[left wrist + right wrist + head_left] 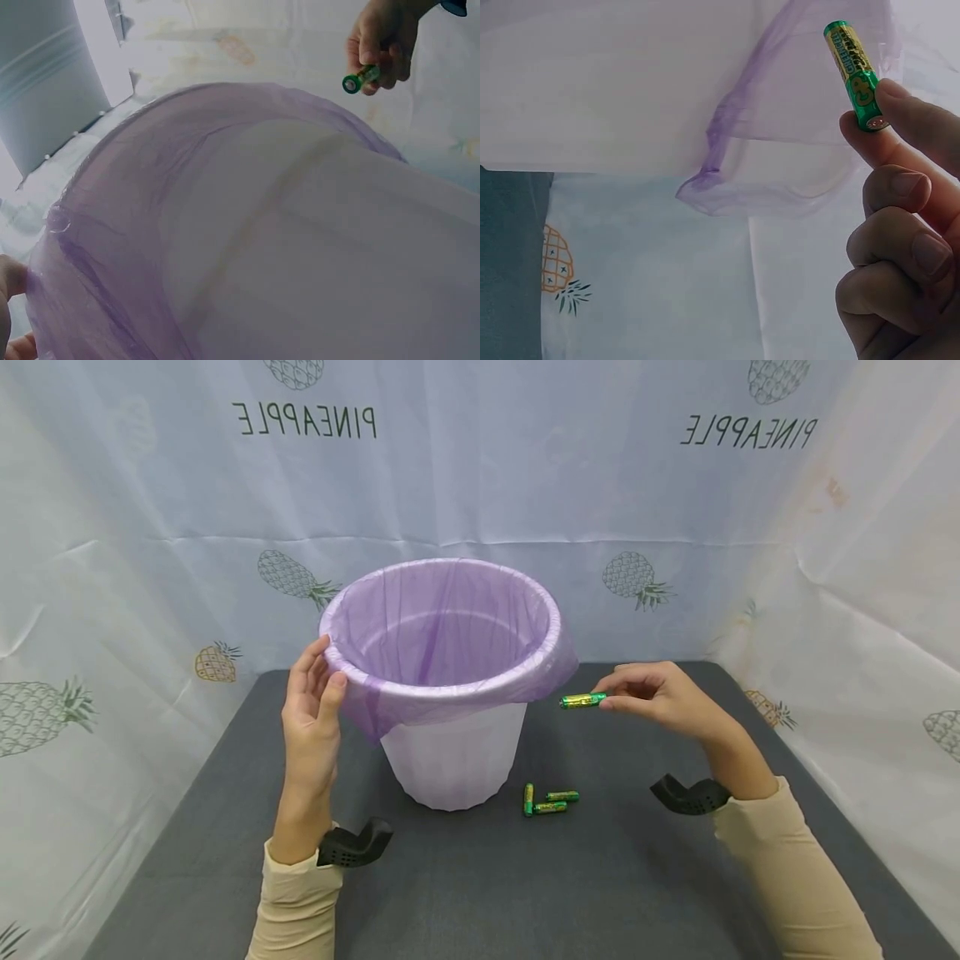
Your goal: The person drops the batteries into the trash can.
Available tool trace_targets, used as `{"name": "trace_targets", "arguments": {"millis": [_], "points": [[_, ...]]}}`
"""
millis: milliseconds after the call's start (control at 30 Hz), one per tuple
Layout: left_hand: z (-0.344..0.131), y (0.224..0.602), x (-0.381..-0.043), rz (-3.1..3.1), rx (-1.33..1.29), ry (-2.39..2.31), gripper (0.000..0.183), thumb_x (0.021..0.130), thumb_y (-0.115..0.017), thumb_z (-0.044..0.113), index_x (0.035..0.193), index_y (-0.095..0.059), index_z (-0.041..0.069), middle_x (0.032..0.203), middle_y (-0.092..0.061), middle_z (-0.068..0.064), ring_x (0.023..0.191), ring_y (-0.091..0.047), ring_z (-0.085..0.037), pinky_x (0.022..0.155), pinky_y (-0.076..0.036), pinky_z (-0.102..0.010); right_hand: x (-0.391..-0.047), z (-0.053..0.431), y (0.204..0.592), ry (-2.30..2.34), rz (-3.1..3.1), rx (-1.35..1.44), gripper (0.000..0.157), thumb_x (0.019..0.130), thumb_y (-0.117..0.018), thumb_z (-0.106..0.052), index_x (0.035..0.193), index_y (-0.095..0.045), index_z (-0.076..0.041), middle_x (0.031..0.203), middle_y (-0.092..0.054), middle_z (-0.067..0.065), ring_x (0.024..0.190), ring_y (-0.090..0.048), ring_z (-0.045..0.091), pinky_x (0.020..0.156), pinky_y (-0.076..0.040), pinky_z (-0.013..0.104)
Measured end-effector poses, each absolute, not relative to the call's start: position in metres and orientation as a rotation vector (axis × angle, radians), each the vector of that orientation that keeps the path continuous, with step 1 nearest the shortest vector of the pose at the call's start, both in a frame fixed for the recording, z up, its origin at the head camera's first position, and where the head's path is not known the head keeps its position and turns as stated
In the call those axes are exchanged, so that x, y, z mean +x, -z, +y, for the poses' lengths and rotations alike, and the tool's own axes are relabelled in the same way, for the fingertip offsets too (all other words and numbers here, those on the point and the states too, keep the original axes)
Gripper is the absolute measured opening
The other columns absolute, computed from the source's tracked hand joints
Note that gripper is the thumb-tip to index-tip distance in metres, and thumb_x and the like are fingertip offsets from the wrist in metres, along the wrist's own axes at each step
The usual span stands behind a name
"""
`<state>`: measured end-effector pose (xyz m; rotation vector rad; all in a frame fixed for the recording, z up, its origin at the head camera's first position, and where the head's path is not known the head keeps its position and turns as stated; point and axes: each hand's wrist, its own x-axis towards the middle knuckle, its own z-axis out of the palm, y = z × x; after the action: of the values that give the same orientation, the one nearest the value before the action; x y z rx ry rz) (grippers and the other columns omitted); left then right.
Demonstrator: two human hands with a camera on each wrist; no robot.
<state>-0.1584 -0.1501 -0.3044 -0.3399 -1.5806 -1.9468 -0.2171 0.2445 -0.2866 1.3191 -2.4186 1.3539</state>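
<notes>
A round white bin stands upright, lined with a thin purple plastic bag folded over its rim. My left hand touches the bag-covered rim from outside at the left, thumb toward the near side and fingers farther back. In the left wrist view only a few of its fingertips show, against the bag. To the right of the bin, my right hand pinches a green and gold battery by one end between thumb and index finger. The battery is held above the table, apart from the bag.
Three more green and gold batteries lie together on the dark grey table, just right of the bin's base. A white pineapple-print curtain hangs behind the table and along both sides. Each wrist wears a black bracket.
</notes>
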Motion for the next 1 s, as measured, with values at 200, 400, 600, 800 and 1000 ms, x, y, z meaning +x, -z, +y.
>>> {"name": "trace_targets", "arguments": {"millis": [200,400,600,800,1000], "points": [[-0.15,0.305,-0.159,-1.581,-0.342,1.946,0.044,0.093,-0.05,0.004,0.137,-0.046,0.008,0.126,-0.054,0.005,0.119,-0.048,-0.009,0.102,-0.037,-0.015,-0.217,0.241,0.277,-1.359,-2.355,1.376,0.021,0.082,-0.063,0.014,0.096,-0.068,0.001,0.075,-0.056,-0.016,0.054,-0.039,0.009,0.049,-0.037,0.024],[-0.15,0.304,-0.158,-1.588,-0.335,1.939,0.044,0.094,-0.05,0.004,0.137,-0.046,0.008,0.126,-0.054,0.005,0.12,-0.047,-0.009,0.102,-0.037,-0.015,-0.216,0.236,0.265,-1.378,-2.282,1.438,0.018,0.083,-0.064,0.012,0.096,-0.069,0.001,0.077,-0.057,-0.012,0.055,-0.04,0.01,0.049,-0.036,0.024],[-0.15,0.304,-0.158,-1.587,-0.321,1.952,0.044,0.094,-0.049,0.004,0.137,-0.047,0.009,0.126,-0.053,0.005,0.12,-0.047,-0.009,0.102,-0.036,-0.015,-0.216,0.234,0.257,-1.336,-2.272,1.441,0.014,0.084,-0.065,0.009,0.096,-0.069,0.002,0.072,-0.053,-0.006,0.053,-0.037,0.009,0.047,-0.034,0.024],[-0.15,0.305,-0.158,-1.584,-0.322,1.95,0.044,0.094,-0.05,0.004,0.137,-0.047,0.009,0.125,-0.054,0.005,0.119,-0.047,-0.009,0.102,-0.037,-0.015,-0.217,0.231,0.252,-1.342,-2.267,1.424,0.019,0.083,-0.065,0.01,0.096,-0.07,-0.002,0.071,-0.052,-0.006,0.052,-0.036,0.009,0.046,-0.032,0.025],[-0.151,0.306,-0.158,-1.592,-0.313,1.948,0.044,0.094,-0.05,0.005,0.137,-0.047,0.009,0.125,-0.053,0.005,0.119,-0.047,-0.009,0.101,-0.037,-0.015,-0.219,0.225,0.246,-1.395,-2.252,1.38,0.024,0.081,-0.066,0.012,0.095,-0.072,-0.006,0.069,-0.053,-0.006,0.052,-0.037,0.008,0.047,-0.031,0.025]]}}
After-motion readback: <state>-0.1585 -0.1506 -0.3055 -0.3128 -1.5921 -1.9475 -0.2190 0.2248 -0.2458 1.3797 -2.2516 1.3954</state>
